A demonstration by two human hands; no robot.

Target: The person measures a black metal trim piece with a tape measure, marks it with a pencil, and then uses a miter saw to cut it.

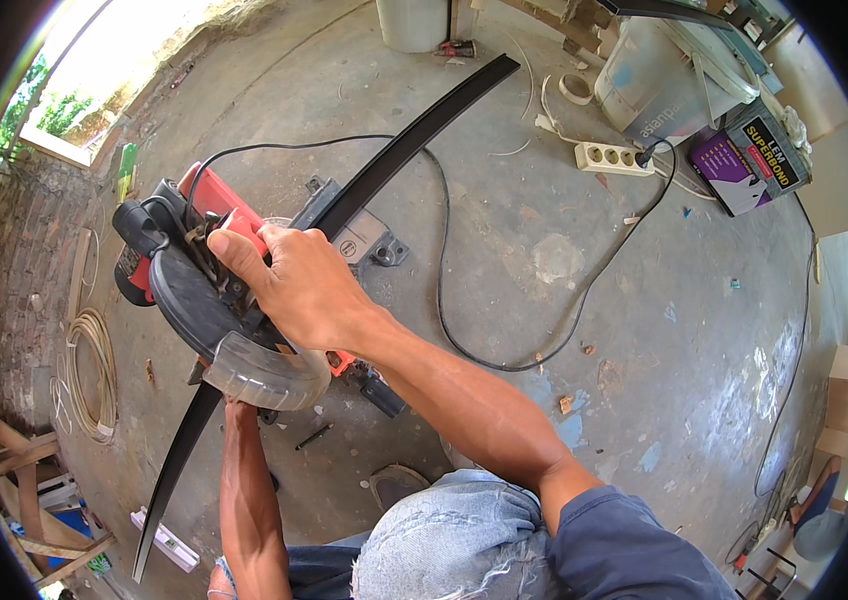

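Observation:
A red and black mitre saw (179, 300) stands on the floor in front of me, with a clear curved blade guard (269, 375) on its near side. My right hand (309, 280) is closed over the top of the saw, thumb toward the left; the part in its grip is mostly hidden. A long black metal profile (414, 140) runs diagonally under the saw, out to the far right and the near left. My left hand (236, 408) reaches beneath the guard, beside the profile's near length. Its fingers are hidden there.
A black power cord (442, 280) loops across the floor to a white power strip (612, 158). Behind that are a white bucket (659, 75) and a purple and black box (749, 160). Coiled cable (92, 385) and a wooden frame (32, 500) are at the left.

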